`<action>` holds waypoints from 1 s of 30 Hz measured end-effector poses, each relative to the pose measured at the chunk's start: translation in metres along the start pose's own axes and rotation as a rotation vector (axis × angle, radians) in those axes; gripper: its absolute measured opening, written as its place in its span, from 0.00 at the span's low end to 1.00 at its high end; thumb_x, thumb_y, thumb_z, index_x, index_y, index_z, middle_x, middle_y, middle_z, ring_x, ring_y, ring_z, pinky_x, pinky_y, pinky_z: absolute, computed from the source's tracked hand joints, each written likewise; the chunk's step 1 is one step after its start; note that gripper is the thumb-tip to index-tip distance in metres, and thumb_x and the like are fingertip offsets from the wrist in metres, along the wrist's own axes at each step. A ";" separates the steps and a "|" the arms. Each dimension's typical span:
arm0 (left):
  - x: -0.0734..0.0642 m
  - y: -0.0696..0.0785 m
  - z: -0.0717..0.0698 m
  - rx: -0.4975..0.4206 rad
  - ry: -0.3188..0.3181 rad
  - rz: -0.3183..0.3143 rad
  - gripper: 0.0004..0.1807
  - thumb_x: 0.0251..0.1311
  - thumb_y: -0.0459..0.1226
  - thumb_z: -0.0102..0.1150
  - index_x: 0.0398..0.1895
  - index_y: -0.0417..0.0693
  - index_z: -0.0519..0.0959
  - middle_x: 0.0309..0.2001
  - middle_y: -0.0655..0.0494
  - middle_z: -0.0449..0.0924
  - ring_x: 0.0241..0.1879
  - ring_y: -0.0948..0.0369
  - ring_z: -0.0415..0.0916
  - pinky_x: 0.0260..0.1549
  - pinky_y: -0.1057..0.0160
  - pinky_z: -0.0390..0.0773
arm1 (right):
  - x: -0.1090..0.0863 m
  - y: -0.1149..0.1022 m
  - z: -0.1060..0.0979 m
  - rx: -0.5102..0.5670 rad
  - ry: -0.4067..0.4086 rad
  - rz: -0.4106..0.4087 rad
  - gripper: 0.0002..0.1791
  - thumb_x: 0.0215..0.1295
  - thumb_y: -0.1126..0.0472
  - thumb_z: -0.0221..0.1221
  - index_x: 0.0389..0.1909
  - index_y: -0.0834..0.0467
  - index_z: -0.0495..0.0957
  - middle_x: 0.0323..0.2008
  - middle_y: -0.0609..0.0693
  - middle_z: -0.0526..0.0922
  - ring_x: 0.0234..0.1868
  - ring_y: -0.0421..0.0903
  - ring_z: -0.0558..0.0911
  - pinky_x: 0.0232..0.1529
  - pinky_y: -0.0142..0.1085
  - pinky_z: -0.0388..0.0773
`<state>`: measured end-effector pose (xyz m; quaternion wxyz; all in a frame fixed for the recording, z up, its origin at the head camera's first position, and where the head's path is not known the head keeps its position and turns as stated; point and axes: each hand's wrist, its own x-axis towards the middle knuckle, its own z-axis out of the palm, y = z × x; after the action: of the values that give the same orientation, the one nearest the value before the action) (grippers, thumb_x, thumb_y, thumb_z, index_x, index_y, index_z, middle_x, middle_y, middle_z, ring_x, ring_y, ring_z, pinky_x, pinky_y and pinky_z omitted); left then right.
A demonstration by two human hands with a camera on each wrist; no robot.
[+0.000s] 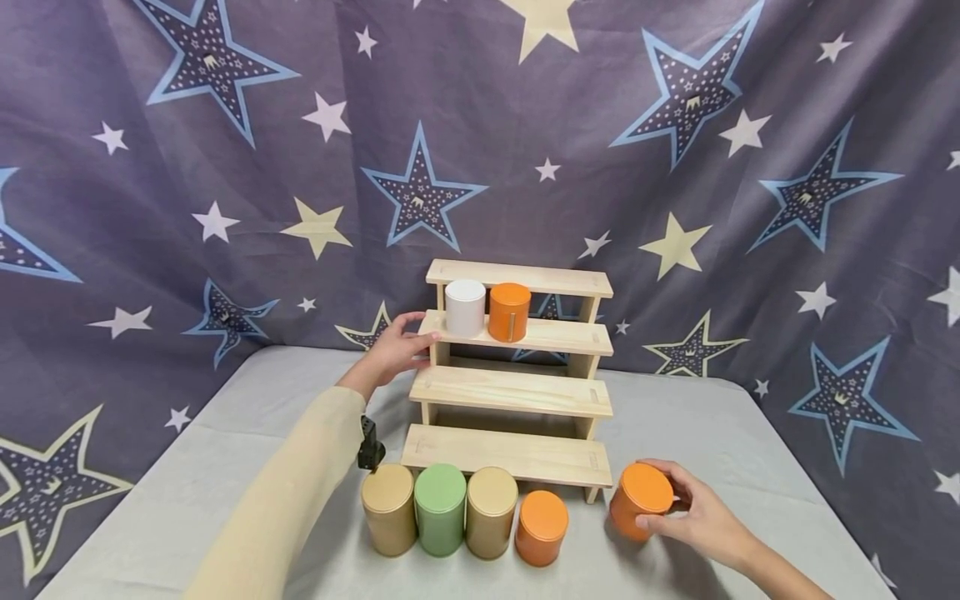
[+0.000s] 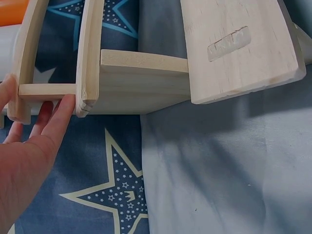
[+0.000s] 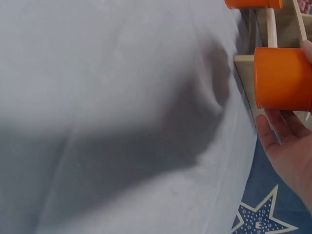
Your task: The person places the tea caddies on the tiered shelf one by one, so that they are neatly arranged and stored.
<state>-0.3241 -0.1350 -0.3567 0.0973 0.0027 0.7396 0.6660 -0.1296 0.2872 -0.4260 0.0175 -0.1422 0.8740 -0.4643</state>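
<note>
While gripping one orange tin point(image 1: 636, 507) in curled right hand point(image 1: 701, 521) and pinching stepped stand point(image 1: 510, 452) with left hand point(image 1: 399, 348), keep tin level.

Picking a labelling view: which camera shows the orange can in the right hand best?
Head: orange can shows lid and side, partly covered by the right hand. Right wrist: its side, reaching the frame edge. Left wrist: none of it.

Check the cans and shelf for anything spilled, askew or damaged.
Nothing looks spilled or toppled. Oddly, the upper orange can on the shelf has a narrow vertical streak, unlike the front-row orange can; possibly a reflection.
</note>
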 end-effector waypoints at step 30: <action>0.000 0.002 0.000 0.014 0.006 -0.011 0.36 0.65 0.37 0.54 0.71 0.51 0.48 0.65 0.35 0.59 0.62 0.43 0.65 0.58 0.47 0.73 | 0.026 -0.004 -0.035 -0.078 0.216 -0.075 0.33 0.54 0.63 0.67 0.60 0.63 0.65 0.42 0.29 0.74 0.38 0.28 0.76 0.35 0.27 0.79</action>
<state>-0.3239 -0.1348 -0.3549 0.0985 -0.0027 0.7444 0.6604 -0.1597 0.3062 -0.3997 -0.0997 -0.1246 0.8822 -0.4431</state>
